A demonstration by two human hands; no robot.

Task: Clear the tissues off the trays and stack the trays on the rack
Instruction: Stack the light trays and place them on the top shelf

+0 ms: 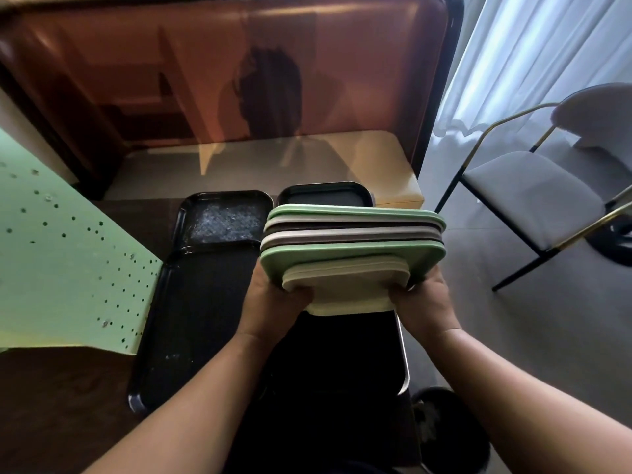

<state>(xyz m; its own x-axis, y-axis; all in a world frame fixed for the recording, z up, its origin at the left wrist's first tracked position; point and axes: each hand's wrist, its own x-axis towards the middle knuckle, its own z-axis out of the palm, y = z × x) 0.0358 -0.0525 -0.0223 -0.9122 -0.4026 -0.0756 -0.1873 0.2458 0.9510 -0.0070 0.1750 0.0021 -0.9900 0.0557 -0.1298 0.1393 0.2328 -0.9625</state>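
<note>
I hold a stack of several trays (pixel 352 241) in green, grey, brown and cream, lifted above the table. My left hand (pixel 273 299) grips the stack's near left corner and my right hand (pixel 422 299) grips its near right corner. Below and to the left lie black trays on the dark table: a long one (pixel 191 319) near me, a smaller one (pixel 224 217) with a whitish scuffed patch behind it, and another black tray (pixel 323 195) partly hidden behind the stack. A metal-rimmed dark tray (pixel 402 371) sits under my hands. No tissues are visible.
A green perforated panel (pixel 68 268) stands at the left. A glossy brown partition (pixel 239 80) rises behind the table. A grey chair (pixel 533 196) with gold-black legs stands at the right on the pale floor, curtains behind it. A dark bin (pixel 451 432) sits by the table's near right.
</note>
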